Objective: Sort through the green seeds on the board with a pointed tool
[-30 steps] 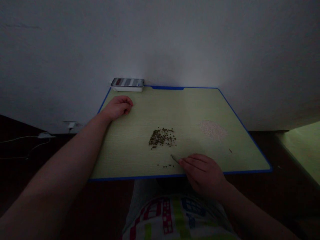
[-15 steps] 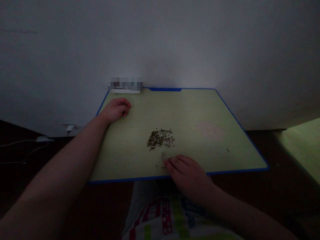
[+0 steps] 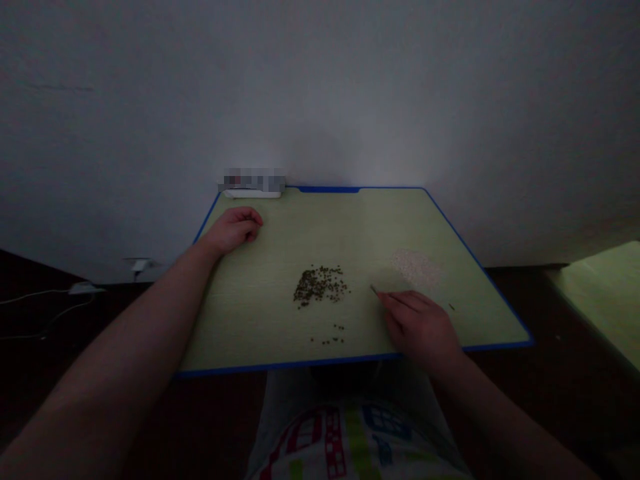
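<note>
My right hand (image 3: pixel 420 327) is closed around a thin tool, by its look tweezers (image 3: pixel 374 289), whose tip points left over the tabletop. It hovers between a heap of small dark green-brown beans (image 3: pixel 315 285) and a pile of pale grains (image 3: pixel 416 267). Several loose beans (image 3: pixel 335 340) lie apart from the heap, close to the front edge. My left hand (image 3: pixel 236 228) rests on the far left of the table, fingers curled in, with nothing visible in them.
The small pale table (image 3: pixel 300 227) has a blue rim and stands against a grey wall (image 3: pixel 325 87). A white object, partly blurred out (image 3: pixel 253 193), sits at its back left corner. A short dark sliver (image 3: pixel 451 307) lies right of the grains. Cables (image 3: pixel 65 300) trail at left.
My right hand has moved right and away from the front edge, from the loose beans toward the pale grains. More loose beans now show near the front edge. The left hand stays put.
</note>
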{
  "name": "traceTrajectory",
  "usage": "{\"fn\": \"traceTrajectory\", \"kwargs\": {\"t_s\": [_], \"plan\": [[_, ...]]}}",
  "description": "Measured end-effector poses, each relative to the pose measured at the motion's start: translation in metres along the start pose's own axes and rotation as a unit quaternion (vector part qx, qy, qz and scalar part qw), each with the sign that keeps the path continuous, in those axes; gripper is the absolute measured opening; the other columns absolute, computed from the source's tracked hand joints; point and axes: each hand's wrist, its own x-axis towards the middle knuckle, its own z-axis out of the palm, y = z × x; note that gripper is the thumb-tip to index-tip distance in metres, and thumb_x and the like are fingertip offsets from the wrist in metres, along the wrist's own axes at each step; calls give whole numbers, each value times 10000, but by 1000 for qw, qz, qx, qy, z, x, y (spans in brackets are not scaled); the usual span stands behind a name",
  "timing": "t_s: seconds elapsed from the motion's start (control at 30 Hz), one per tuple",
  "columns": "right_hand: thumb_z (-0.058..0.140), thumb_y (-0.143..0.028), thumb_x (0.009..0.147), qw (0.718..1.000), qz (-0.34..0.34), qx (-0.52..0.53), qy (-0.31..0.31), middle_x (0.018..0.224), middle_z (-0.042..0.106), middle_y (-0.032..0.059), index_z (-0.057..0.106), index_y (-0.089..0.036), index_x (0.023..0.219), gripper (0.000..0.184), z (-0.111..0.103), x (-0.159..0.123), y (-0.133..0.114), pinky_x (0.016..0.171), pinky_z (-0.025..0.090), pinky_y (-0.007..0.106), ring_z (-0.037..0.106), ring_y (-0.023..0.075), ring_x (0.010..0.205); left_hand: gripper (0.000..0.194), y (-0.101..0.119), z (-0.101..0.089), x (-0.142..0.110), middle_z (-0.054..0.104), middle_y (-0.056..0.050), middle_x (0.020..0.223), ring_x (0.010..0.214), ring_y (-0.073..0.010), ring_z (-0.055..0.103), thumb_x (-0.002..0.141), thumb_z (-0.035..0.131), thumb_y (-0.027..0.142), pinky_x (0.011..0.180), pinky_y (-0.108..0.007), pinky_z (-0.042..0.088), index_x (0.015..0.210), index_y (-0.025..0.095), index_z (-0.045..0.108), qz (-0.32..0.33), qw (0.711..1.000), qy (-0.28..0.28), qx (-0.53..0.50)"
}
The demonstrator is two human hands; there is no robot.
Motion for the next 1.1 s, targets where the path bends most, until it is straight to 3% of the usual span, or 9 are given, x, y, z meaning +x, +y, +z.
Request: {"fn": "traceTrajectory", "kwargs": {"t_s": [0.2,0.47,0.6,0.7,0.77,0.9,1.1], "plan": [[470,-64,933,995,-76,66,0,935,813,103,759,-82,1096,332,5,16,-2,753,636,363,729,225,779,139,-3,-2,1,508,42,461,433,-98,424,562,607,186,455,-228,303,701,195,598,14,1000,-6,-12],[451,-87,906,989,-74,129,0,919,801,98,739,-107,1117,358,-3,0,-19,741,623,362,713,219,763,175,5,-1,0,507,57,470,436,-94,428,579,604,236,445,-222,307,747,197,572,-6,1000,18,-10],[468,-86,893,989,-58,139,1,906,797,96,733,-122,1122,352,-3,-1,-21,754,614,362,703,219,762,511,13,2,1,513,76,479,416,-118,422,615,575,232,415,-230,308,1120,153,581,-20,999,36,-3],[470,-77,876,986,-53,156,-1,895,791,97,728,-121,1121,359,-1,1,-21,752,610,366,692,220,746,840,22,4,-1,541,67,481,425,-125,440,643,560,206,423,-225,336,1462,52,451,-38,997,56,26],[473,-71,859,986,-50,161,-8,879,786,95,726,-119,1126,370,0,1,-21,745,610,372,688,225,738,966,27,6,-1,541,77,478,407,-123,428,669,563,194,415,-221,330,1596,81,318,-59,996,53,50],[477,-61,845,985,-46,163,-16,865,779,104,729,-114,1127,382,-1,-1,-21,715,603,371,674,228,723,1060,35,10,5,532,82,476,401,-120,419,693,580,183,411,-218,320,1665,84,167,-74,992,43,90],[476,-76,866,984,-40,173,-23,910,778,119,725,-121,1150,381,3,-5,-20,758,601,385,678,233,778,1076,35,9,16,498,87,426,373,-135,404,728,592,207,405,-228,300,1673,70,98,-83,984,19,159]]}}
